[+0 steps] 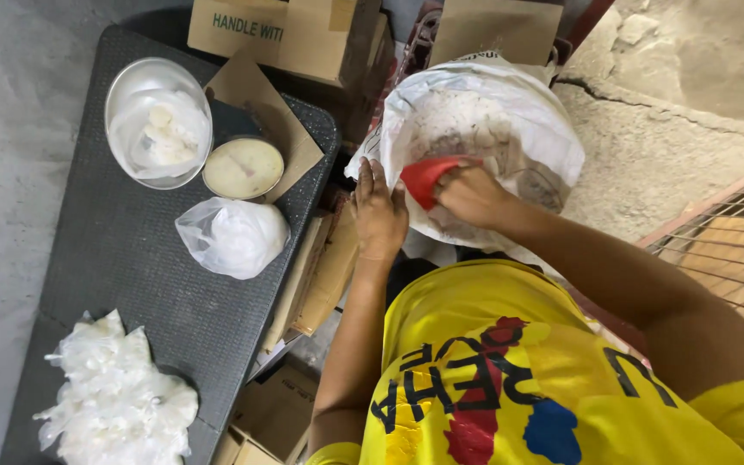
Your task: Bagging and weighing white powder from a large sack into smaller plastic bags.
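Observation:
A big white sack (510,103) stands open on the floor, filled with pale lumpy material. My right hand (471,194) is inside its mouth, gripping a red scoop (428,176). My left hand (378,211) rests on the sack's near rim, fingers flat, holding the edge down. My yellow shirt fills the lower right of the view.
A dark table (131,284) stands at the left. On it are a metal bowl (122,82) lined with a plastic bag, a small round scale (243,168), a filled knotted bag (232,237) and a heap of plastic bags (114,400). Cardboard boxes (286,30) stand behind; a wire rack (734,250) is at the right.

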